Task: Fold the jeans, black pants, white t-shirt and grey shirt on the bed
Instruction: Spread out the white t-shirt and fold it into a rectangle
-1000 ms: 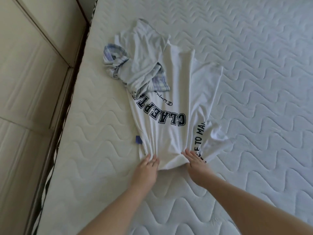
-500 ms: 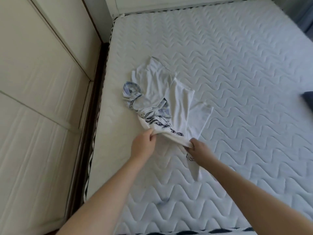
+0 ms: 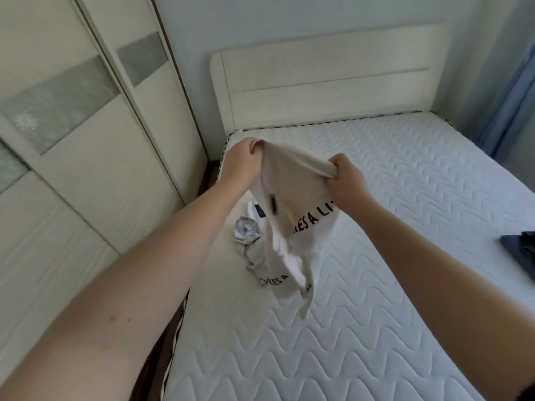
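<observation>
The left hand point(image 3: 241, 163) and right hand point(image 3: 346, 180) each pinched the white t-shirt point(image 3: 292, 215) in curled fingers, holding it above the bed point(image 3: 376, 256). Its long axis ran from 12 down to 6 o'clock, tail touching the mattress. A second before, it lay flat; the hands had lifted it, exposing dark pants point(image 3: 521, 253) at 3 o'clock.

Above a quilted bed point(image 3: 376, 212), a left hand point(image 3: 241, 166) and right hand point(image 3: 348, 180) each grip a white t-shirt point(image 3: 292, 204). Its lower part hangs over a crumpled grey shirt point(image 3: 247, 230).
</observation>
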